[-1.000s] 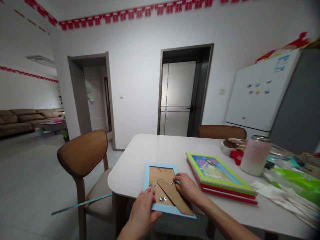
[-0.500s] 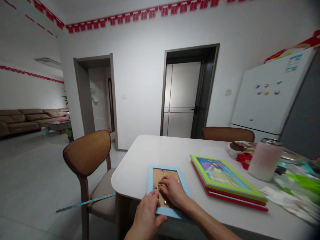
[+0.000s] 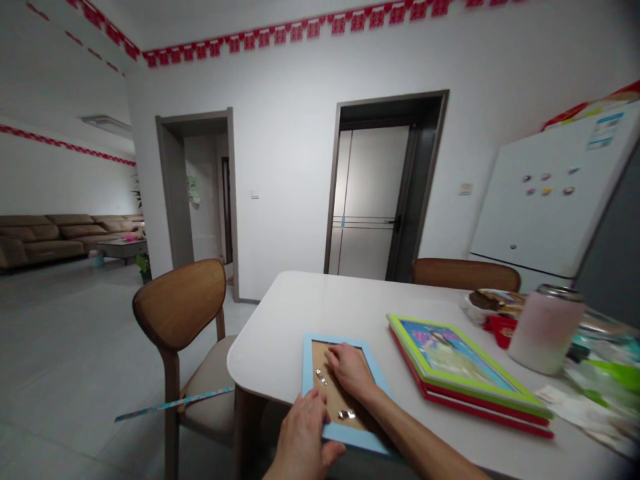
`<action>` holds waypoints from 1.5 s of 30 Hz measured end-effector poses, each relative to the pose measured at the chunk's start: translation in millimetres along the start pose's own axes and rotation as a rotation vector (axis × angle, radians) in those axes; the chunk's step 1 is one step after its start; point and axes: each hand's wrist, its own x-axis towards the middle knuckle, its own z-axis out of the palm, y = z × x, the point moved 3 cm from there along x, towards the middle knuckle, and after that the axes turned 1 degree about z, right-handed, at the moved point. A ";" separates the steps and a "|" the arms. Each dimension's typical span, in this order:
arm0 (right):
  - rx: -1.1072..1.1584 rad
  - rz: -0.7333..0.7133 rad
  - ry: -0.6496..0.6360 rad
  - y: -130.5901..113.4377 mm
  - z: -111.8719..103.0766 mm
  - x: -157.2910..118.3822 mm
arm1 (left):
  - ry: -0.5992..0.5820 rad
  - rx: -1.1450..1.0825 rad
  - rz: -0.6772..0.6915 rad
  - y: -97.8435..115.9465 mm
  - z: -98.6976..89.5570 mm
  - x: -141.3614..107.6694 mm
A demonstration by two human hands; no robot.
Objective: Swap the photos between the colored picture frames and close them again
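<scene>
A light blue picture frame (image 3: 311,357) lies face down at the table's near edge, with its brown backing board (image 3: 336,395) showing. My left hand (image 3: 304,430) grips the frame's near left corner, fingers on top and thumb along the front edge. Higher up on the board, my right hand (image 3: 347,370) is closed with its fingertips pressed near the far end; what they pinch is hidden. A metal clip (image 3: 321,377) shows at the left side, and another small clip (image 3: 347,414) shows near the bottom. My right wrist and forearm cover the frame's right part.
Right of the frame, a green picture frame (image 3: 467,360) rests on red frames (image 3: 500,415). Beyond stand a pinkish bottle (image 3: 546,330), white tissues (image 3: 575,410) and plastic bags. One wooden chair (image 3: 183,307) is at the left, another chair (image 3: 465,273) behind the table (image 3: 320,303).
My right hand has moved from the middle of the backing board to its far end. The left and bottom clips now show more fully. My left hand keeps its place on the corner.
</scene>
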 end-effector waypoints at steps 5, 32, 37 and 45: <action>-0.052 0.141 0.001 21.4 2.3 15.3 | 0.007 -0.028 -0.010 1.3 -0.2 -0.9; 0.057 -0.026 -0.072 -24.3 -78.8 -35.7 | 0.324 -0.802 -0.161 -8.3 -18.3 34.9; 0.172 -0.029 -0.042 -24.9 -79.6 -35.2 | 0.372 -0.878 -0.288 -50.1 -43.4 40.1; -0.165 0.220 -0.108 62.1 -48.6 -51.5 | 0.393 -0.587 -0.416 -115.3 -67.3 28.8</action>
